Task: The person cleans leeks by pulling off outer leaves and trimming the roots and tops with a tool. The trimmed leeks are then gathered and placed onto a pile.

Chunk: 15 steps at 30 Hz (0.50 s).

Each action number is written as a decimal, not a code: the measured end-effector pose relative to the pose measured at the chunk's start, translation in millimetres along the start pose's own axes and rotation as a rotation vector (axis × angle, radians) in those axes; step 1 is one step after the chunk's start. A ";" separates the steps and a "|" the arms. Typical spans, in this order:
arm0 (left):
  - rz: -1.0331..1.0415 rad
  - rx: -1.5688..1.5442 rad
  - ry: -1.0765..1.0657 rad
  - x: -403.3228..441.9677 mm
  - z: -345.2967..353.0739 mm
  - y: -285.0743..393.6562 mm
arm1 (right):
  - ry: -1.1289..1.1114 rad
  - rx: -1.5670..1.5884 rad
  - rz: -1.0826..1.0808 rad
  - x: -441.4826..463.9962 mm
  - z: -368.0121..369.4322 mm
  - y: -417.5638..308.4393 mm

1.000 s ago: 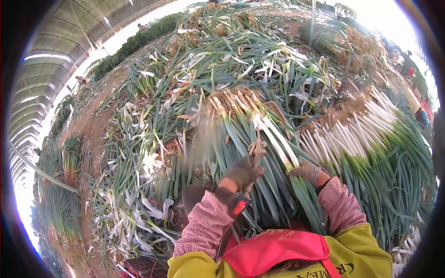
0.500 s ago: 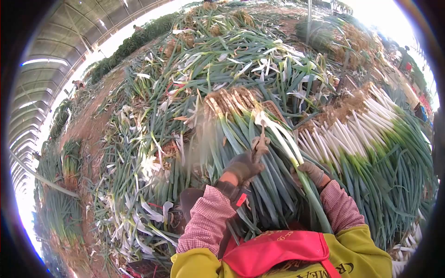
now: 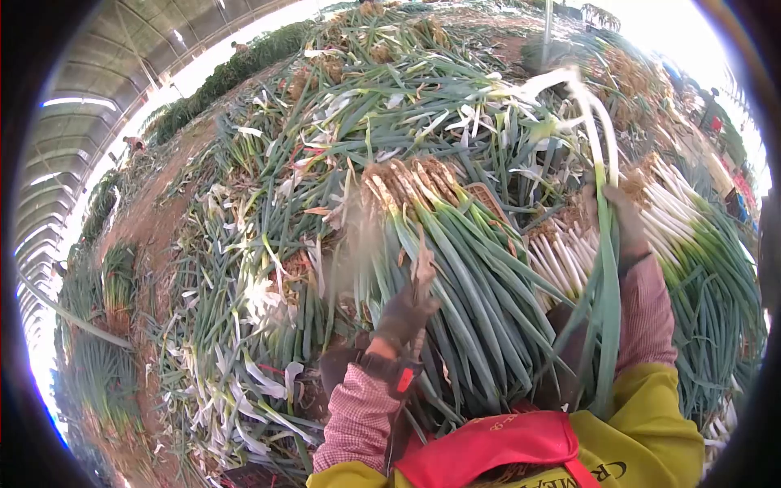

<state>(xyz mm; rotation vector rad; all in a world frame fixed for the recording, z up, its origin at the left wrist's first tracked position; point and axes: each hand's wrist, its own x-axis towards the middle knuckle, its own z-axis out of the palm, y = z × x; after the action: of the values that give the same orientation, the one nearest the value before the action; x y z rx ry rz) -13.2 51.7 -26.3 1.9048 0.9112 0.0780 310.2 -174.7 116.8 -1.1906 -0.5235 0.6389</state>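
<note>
My right hand (image 3: 625,218), gloved, is raised at the right and closed around a few long green onions (image 3: 606,276). Their white ends bend over to the left above the fist, and the green leaves hang down toward my lap. My left hand (image 3: 402,319), also gloved, is closed on a tan, dirt-coloured stick-like tool (image 3: 423,272) whose kind I cannot make out. It lies over a bundle of unpeeled green onions (image 3: 472,276) in front of me, brown roots pointing away. A red strap or tag shows at my left wrist.
At the right lies a row of clean white-stemmed green onions (image 3: 687,215). Loose leaves and peelings (image 3: 244,342) heap up on the left and ahead. A brown basket edge (image 3: 488,199) shows behind the bundle. A thin pole (image 3: 547,32) stands farther back.
My right hand has lifted the green onions off the bundle, up and to the right. My left hand has moved slightly left and down with the tool.
</note>
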 end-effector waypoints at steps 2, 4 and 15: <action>-0.043 0.018 -0.036 2.1 9.7 -22.4 | -0.006 -0.238 0.071 35.2 2.4 1.1; -0.069 0.138 0.044 4.3 16.0 -27.5 | 0.045 -0.463 0.249 79.3 7.5 19.7; 0.025 0.185 0.044 27.2 31.2 -42.1 | -0.274 -1.351 0.322 236.4 60.4 288.8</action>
<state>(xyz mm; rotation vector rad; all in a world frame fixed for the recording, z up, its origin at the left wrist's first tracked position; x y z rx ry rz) -4.1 55.1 -84.6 2.0930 0.9521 0.0521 387.2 99.4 -131.9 -2.5084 -1.0781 0.7228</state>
